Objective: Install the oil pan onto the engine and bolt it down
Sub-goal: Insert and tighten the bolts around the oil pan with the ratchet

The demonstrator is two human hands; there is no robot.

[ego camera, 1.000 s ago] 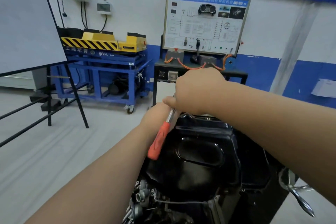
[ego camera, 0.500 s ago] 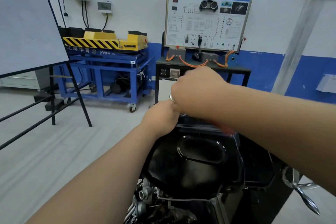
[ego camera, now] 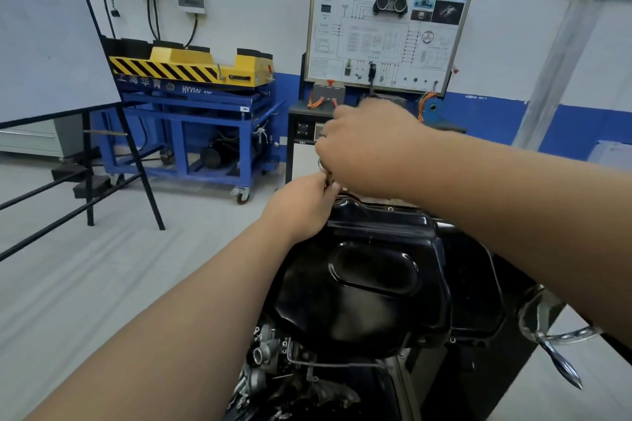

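Squarely on top of the engine (ego camera: 270,362) sits the oil pan (ego camera: 369,304), a glossy black pressed-metal basin turned hollow side down, so nothing can be seen inside it. Its upturned floor bulges smoothly and carries a rounded oval recess near the middle. A thin flange runs along its far edge. Below the pan's near edge, bare cast-metal fittings, round ports and a bent wire crowd the engine's side.

At the far edge of the pan a person's two bare hands meet over a slim metal tool (ego camera: 323,169), of which only a short shiny stub and a ring-shaped part show. The left hand (ego camera: 301,207) has its fingers (ego camera: 330,190) curled round the lower part of the tool, right at the pan's flange. The right hand (ego camera: 371,150) sits above it, back to the camera, fingers folded down over the tool's top. Any handle is hidden behind the hands.

Off the pan's right side, a chrome crank handle (ego camera: 557,357) with a pointed grip juts out.

Across the grey floor (ego camera: 85,284), a blue steel cart (ego camera: 191,120) on casters carries a yellow block (ego camera: 191,65) with black hazard stripes. Beside it, a framed training board (ego camera: 386,31) printed with wiring diagrams stands against the wall. A whiteboard (ego camera: 41,27) on black legs fills the left.
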